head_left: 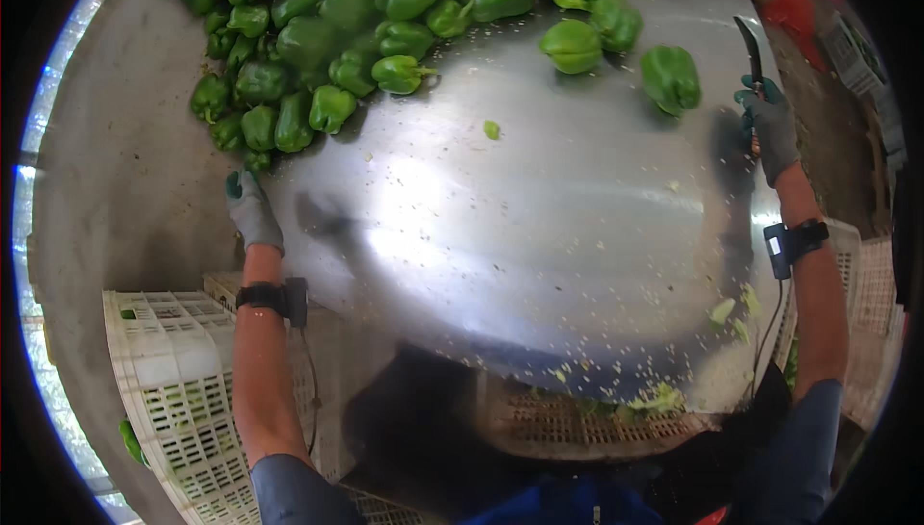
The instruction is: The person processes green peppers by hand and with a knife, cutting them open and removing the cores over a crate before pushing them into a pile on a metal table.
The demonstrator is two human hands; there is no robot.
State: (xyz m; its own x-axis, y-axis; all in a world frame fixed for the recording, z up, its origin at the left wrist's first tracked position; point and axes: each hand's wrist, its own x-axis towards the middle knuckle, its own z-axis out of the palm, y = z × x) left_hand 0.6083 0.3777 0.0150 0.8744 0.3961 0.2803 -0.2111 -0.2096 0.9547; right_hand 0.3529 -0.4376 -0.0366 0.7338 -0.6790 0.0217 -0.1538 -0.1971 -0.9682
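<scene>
Gloved right hand (770, 130) clamped round a dark-bladed knife (749, 49), blade rising above the fingers, gloved left hand (252, 209) at the steel table (539, 236) edge, finger spread unclear, green peppers (327, 34) heaped just beyond its fingertips, white crate (164, 371) below.

1. Bright daylight falls from above and washes the steel surface (577, 236) with white glare near its middle.
2. A dark shadow of the person's head and shoulders lies across the surface's near edge.
3. The green peppers (318, 34) look sharp and evenly lit.
4. Fisheye distortion bends the edges; a black rim rings the view.
5. Bright overexposure streaks the left rim.
</scene>
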